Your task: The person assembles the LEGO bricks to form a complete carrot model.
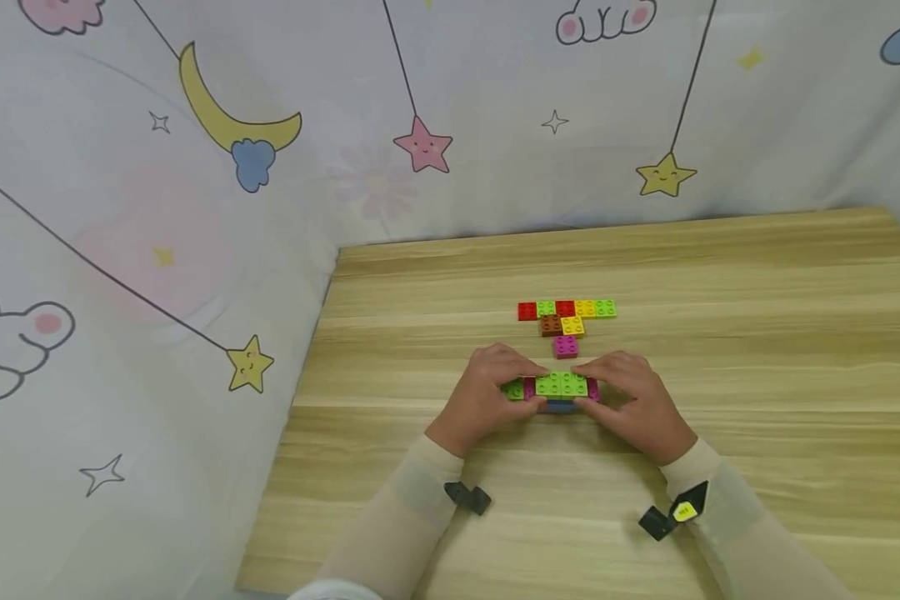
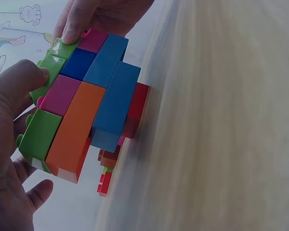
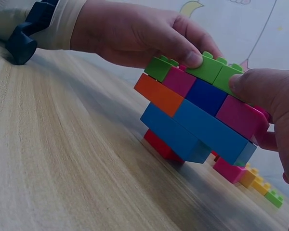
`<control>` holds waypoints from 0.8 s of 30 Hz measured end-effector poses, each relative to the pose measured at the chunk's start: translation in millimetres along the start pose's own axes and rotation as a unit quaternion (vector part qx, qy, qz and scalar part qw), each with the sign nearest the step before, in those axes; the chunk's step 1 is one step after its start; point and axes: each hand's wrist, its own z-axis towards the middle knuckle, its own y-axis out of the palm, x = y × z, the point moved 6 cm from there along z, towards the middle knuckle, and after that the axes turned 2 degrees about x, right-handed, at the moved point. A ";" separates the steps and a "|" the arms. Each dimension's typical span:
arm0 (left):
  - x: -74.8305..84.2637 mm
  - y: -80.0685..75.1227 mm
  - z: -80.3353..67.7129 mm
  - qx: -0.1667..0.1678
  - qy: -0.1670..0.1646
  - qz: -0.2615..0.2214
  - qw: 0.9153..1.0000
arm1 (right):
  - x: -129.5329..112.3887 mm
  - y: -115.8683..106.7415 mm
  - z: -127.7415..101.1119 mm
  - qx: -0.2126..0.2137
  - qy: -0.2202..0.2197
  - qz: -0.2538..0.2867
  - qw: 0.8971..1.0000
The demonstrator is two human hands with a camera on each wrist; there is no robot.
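Observation:
A stack of toy building bricks [image 3: 168, 115] stands on the table in front of the person. A red brick [image 3: 160, 146] is at its foot, with long blue bricks [image 2: 118, 103] and an orange brick [image 2: 77, 130] above. Over these runs a row of green, magenta and dark blue bricks. Two light green bricks sit side by side on top. The left hand [image 1: 487, 390] pinches the left green brick [image 1: 547, 385] between thumb and fingers. From the other side, the right hand [image 1: 636, 407] pinches the right green brick [image 1: 574, 384] in the same way.
Behind the stack, several loose bricks lie on the wooden table [image 1: 757, 333]: a magenta brick [image 1: 566, 347], a brown brick [image 1: 551, 325] beside a yellow one [image 1: 573, 325], and a row of red, green and yellow bricks. A patterned curtain [image 1: 495, 183] hangs behind the table.

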 end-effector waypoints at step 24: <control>-65.2 12.9 11.6 0.028 -0.204 -0.215 0.955 | -2.0 -11.0 -2.4 0.008 -0.010 -0.014 1.000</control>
